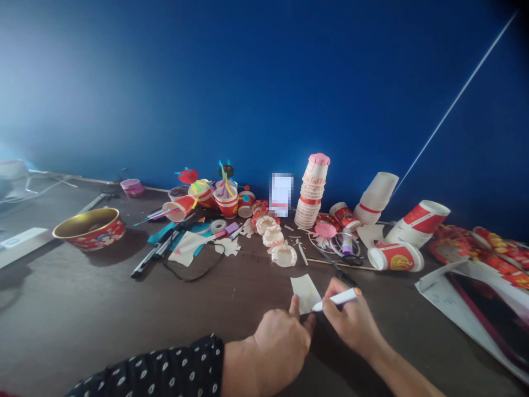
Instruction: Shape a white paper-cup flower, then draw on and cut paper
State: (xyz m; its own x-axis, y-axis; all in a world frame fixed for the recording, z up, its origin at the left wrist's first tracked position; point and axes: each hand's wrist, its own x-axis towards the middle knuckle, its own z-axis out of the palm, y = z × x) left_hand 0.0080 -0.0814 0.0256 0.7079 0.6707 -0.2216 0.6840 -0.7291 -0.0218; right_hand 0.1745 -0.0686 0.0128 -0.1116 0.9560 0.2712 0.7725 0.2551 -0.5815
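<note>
Flat on the dark table lies a small piece of cream paper (306, 294) with faint yellowish marks. My left hand (283, 342) is curled at its lower left edge, the index finger and thumb holding it down. In my right hand (351, 320) is a white marker (336, 299) with an orange end, gripped like a pen. Its tip touches or nearly touches the paper's lower right edge. Just beyond my right hand lie dark-handled scissors (345, 275), partly hidden. Cut paper-cup pieces (284, 255) lie beyond the paper.
A tall cup stack (311, 193) stands near the blue wall, with fallen cups (395, 257) to its right. Left are a red bowl (88, 229), pens (155, 253) and decorated cups (226, 201). A phone (487, 309) rests on white sheets at right.
</note>
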